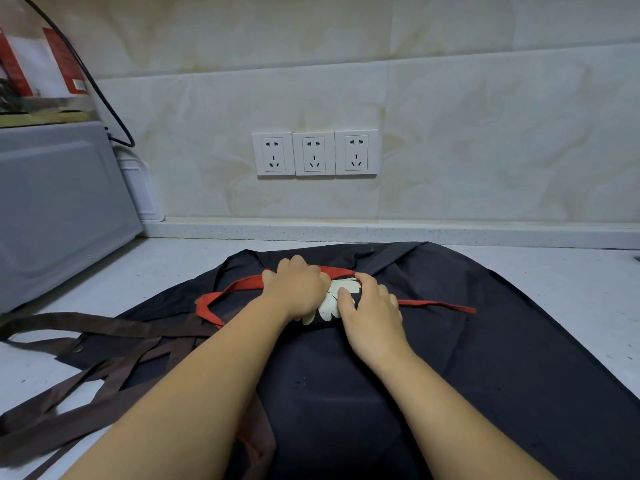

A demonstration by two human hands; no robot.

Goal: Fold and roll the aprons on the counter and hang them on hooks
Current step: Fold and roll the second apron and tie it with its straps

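As both sets of fingers curled over it, the left hand (294,289) and right hand (372,308) gripped the rolled apron (331,303), a short dark bundle showing a white print. Its long axis ran roughly left to right across the forearms, the right end apparently tilted slightly toward the wall. Red straps (242,285) looped out leftward and trailed rightward. The bundle lay on a second dark apron (485,327) spread over the counter (166,268). Judged best practice: press evenly with both hands, so the roll stays tight while a strap is wound.

Dark navy apron (450,341), red strap (239,284) — white-print roll (334,299), brown straps (104,327), speckled white counter (571,271), cream marbled tiles (450,133)
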